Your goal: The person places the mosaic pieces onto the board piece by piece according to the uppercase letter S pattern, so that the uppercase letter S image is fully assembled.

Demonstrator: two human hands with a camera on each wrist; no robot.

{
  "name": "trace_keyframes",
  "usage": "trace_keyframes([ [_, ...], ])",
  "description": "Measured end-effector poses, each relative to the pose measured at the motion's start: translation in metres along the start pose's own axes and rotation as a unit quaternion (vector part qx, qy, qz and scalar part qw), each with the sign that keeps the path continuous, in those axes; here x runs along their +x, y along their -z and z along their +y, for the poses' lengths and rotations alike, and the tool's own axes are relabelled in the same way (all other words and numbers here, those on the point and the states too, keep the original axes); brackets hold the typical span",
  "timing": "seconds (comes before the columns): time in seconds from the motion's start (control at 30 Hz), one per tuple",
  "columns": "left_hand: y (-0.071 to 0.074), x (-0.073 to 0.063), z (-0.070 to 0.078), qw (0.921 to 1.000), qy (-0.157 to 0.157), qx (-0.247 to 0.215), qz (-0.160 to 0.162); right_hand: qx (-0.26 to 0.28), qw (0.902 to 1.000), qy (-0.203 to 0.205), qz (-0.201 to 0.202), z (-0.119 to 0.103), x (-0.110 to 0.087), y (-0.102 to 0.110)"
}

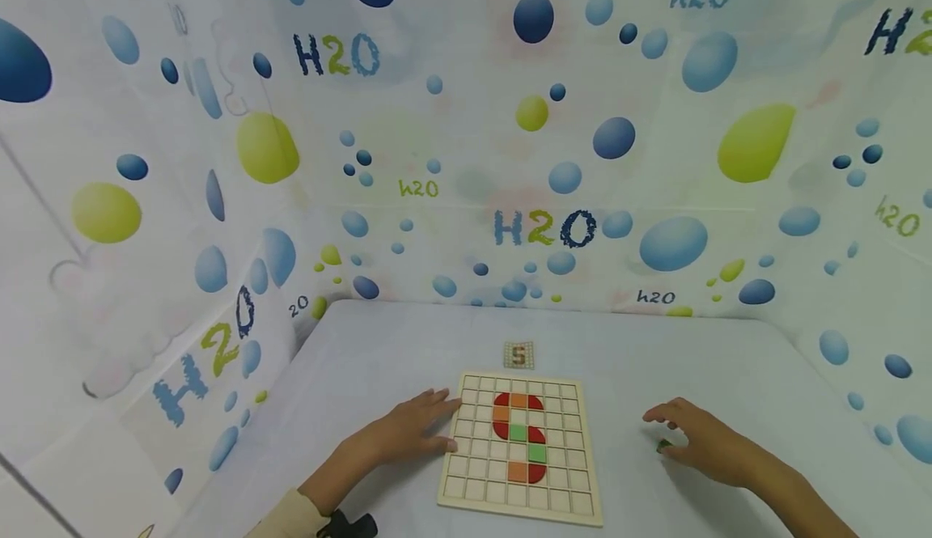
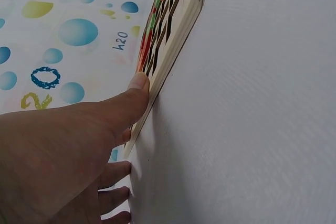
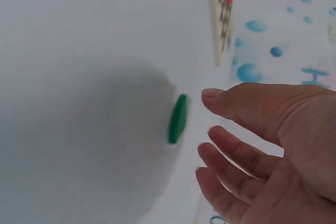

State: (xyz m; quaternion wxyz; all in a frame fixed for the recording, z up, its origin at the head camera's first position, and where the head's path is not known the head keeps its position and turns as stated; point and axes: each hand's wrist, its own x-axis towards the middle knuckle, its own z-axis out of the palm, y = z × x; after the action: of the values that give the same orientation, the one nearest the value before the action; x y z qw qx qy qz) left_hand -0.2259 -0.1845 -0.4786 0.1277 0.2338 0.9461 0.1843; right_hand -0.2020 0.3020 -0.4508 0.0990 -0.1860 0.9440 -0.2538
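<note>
A wooden grid board (image 1: 472, 489) lies on the table, with red, orange and green tiles set in several of its squares. The tiles form a curved S-like figure. My left hand (image 1: 409, 429) rests at the board's left edge, its thumb touching the rim in the left wrist view. To the right of the board, my right hand (image 1: 702, 445) hovers beside a small dark green piece (image 3: 178, 119) on the table. Its fingers are relaxed and nothing is between them. A gap shows between thumb and green piece in the right wrist view.
A small pattern card (image 1: 518, 355) with an S on it lies just beyond the board. White cloth covers the table (image 1: 393, 344). Behind and at the left hangs a white curtain (image 1: 466, 141) printed with drops and H2O lettering. A black object (image 1: 349, 524) sits by the left wrist.
</note>
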Motion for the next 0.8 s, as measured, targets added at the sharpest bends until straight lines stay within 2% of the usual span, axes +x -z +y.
trace_keyframes([
  [0.1, 0.001, -0.001, 0.000, 1.0000, 0.002, -0.002, -0.003, 0.008, 0.9997, -0.009, -0.020, 0.010, 0.000, -0.001],
  [0.3, 0.001, -0.001, 0.001, 1.0000, 0.005, -0.006, -0.006, 0.038, 0.9982, 0.037, -0.030, 0.025, -0.001, -0.002],
  [0.4, 0.001, -0.001, 0.002, 0.9999, 0.006, -0.008, -0.004, 0.048, 0.9976, 0.040, -0.030, 0.028, 0.000, -0.003],
  [0.6, 0.000, -0.002, 0.001, 1.0000, 0.003, -0.005, 0.001, 0.041, 0.9989, 0.017, -0.015, 0.025, 0.001, -0.003],
  [0.8, -0.002, 0.000, -0.001, 1.0000, 0.008, 0.001, 0.004, 0.023, 0.9993, -0.027, 0.012, 0.020, 0.000, -0.006],
])
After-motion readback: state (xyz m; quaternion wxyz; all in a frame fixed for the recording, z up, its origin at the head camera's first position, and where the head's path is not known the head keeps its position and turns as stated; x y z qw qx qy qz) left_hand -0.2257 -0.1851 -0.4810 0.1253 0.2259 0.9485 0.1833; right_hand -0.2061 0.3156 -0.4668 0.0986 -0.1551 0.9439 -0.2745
